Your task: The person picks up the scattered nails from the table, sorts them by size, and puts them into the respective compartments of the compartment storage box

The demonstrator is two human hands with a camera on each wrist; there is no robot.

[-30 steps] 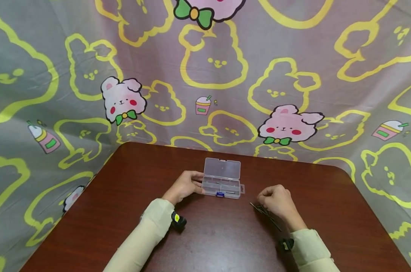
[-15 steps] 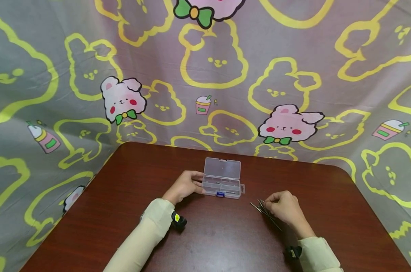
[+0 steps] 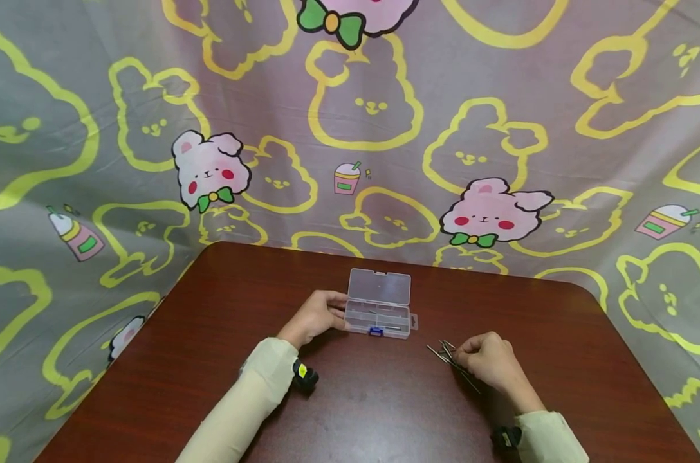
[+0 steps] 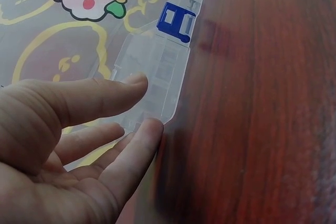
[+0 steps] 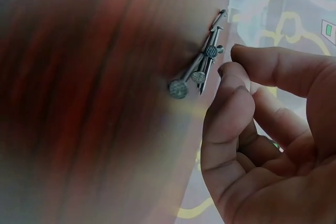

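Observation:
A small clear plastic box (image 3: 377, 317) with a blue latch (image 3: 376, 331) stands with its lid (image 3: 379, 287) raised. Inside its compartments lie a few thin nails. My left hand (image 3: 314, 316) holds the box's left end, thumb at the front corner and fingers behind. In the right wrist view, several metal nails (image 5: 198, 77) with round, patterned heads lie in a loose pile. My right hand (image 5: 262, 124) has its thumb and index fingertips close together, right beside the nail heads. I cannot tell whether a nail is pinched between them.
The dark red-brown wooden table (image 3: 350, 405) carries the box and the nails. Behind and on both sides hangs a grey curtain (image 3: 379, 167) printed with yellow outlines and pink rabbits. A hanging tab (image 3: 414, 321) juts from the box's right end.
My right hand has moved right and toward me, away from the box. More nails of the pile show beside its fingertips. My left hand and the box have stayed in place.

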